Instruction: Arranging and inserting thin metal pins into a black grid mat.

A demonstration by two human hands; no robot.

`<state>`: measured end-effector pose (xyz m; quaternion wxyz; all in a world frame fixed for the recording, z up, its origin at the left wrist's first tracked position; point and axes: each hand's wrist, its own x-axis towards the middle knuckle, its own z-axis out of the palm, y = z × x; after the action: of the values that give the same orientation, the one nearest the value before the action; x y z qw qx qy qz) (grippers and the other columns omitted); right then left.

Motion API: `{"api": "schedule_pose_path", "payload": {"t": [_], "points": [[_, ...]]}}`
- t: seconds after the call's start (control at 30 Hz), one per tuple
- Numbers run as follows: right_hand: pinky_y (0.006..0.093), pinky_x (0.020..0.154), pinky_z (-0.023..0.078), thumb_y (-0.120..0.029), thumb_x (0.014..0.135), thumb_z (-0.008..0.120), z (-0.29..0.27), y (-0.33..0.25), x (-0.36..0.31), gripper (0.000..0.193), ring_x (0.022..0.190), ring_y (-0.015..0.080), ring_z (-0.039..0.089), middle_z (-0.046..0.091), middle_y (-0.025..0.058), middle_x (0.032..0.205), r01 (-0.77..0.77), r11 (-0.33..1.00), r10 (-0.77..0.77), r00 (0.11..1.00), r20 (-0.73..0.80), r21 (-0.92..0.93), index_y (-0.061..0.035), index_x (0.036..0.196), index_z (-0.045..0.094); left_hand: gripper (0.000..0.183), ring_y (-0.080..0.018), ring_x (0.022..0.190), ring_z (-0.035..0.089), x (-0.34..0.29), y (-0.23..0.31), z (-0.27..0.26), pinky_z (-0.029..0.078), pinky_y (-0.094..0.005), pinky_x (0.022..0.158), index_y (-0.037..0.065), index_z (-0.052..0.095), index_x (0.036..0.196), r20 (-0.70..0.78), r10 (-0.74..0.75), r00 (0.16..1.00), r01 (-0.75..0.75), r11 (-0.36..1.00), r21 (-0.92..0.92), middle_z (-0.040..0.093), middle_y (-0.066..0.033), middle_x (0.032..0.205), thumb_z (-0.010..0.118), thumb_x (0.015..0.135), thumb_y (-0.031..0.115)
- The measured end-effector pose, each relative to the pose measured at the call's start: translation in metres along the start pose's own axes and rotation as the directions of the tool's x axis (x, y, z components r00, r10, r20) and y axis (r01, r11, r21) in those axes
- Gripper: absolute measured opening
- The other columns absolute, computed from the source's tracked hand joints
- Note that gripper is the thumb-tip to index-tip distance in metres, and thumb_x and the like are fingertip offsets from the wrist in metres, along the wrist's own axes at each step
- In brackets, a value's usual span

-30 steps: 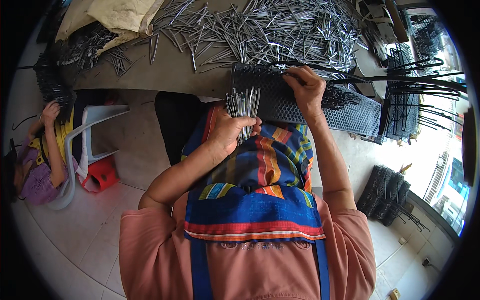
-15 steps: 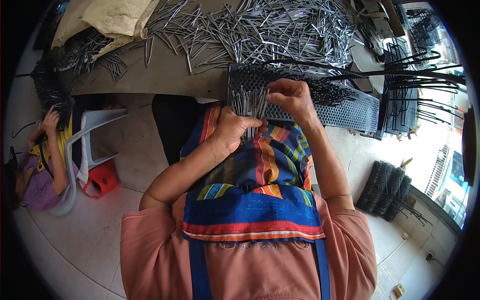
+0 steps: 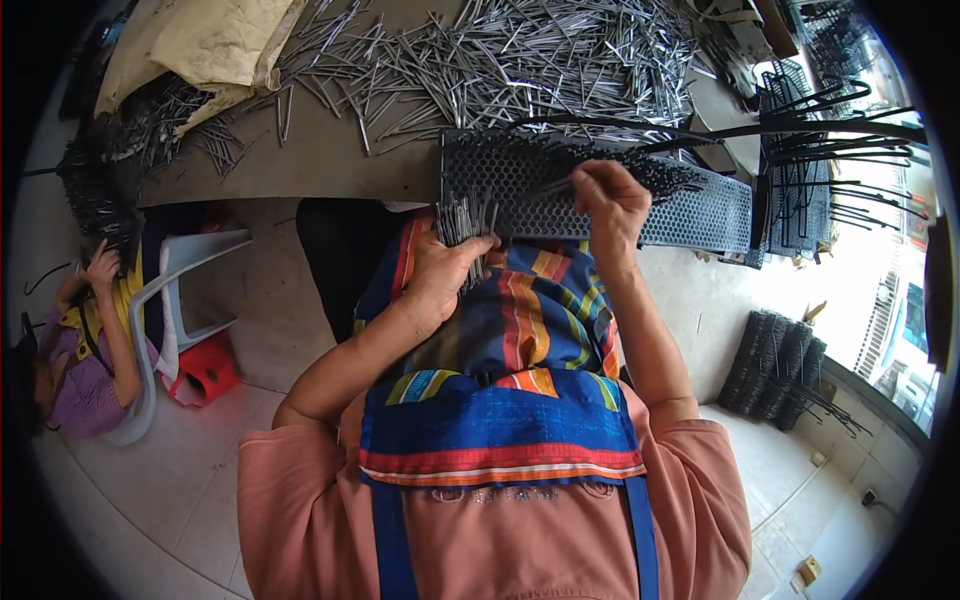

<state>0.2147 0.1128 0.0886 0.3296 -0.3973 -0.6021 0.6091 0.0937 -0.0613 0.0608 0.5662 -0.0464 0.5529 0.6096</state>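
Observation:
My left hand (image 3: 440, 270) is closed around an upright bundle of thin grey metal rods (image 3: 461, 222), held over my lap at the left end of a grey perforated metal rack (image 3: 700, 218). To its right, above the rack, the fingers of my right hand (image 3: 616, 198) are pinched together. A thin rod (image 3: 550, 188), smeared by motion, juts left from that pinch. Along the rack's far side stands a dense row of black-tipped rods (image 3: 655, 172), partly hidden behind my right hand.
Loose metal rods (image 3: 560, 75) lie heaped on the table (image 3: 330, 170), beside a torn tan sack (image 3: 215, 45). Long black hooked rods (image 3: 850, 130) project at the right. Black bundles (image 3: 770, 365) stand on the floor. At left, a co-worker (image 3: 95, 340) sits in a grey chair (image 3: 150, 360).
My right hand has moved right, away from the bundle, with a thin rod in its pinch. My left hand and the bundle have shifted slightly left in the picture.

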Motion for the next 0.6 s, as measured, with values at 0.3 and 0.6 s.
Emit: {"api": "schedule_pose_path", "payload": {"t": [0.3, 0.6], "points": [[0.0189, 0.057, 0.042, 0.002, 0.081, 0.073, -0.004, 0.022, 0.035, 0.007, 0.062, 0.0031, 0.054, 0.064, -0.0004, 0.073, 0.404, 0.786, -0.464, 0.886, -0.015, -0.468, -0.0004, 0.087, 0.071, 0.018, -0.0244, 0.065, 0.07, -0.005, -0.002, -0.006, 0.059, -0.0355, 0.056, -0.001, 0.063, 0.098, 0.084, -0.073, 0.994, 0.077, 0.996, -0.042, 0.069, -0.0142, 0.081, 0.068, 0.08, -0.004], [0.0235, 0.055, 0.043, -0.001, 0.074, 0.076, 0.006, 0.017, 0.036, 0.013, 0.058, 0.0095, 0.055, 0.061, 0.0049, 0.07, 0.391, 0.674, -0.431, 0.897, 0.096, -0.627, -0.0027, 0.087, 0.072, 0.018, -0.0248, 0.064, 0.07, -0.002, 0.002, -0.005, 0.058, -0.0354, 0.053, 0.0, 0.063, 0.097, 0.057, -0.018, 0.998, 0.02, 0.999, -0.045, 0.069, -0.0144, 0.077, 0.066, 0.079, -0.005]]}}
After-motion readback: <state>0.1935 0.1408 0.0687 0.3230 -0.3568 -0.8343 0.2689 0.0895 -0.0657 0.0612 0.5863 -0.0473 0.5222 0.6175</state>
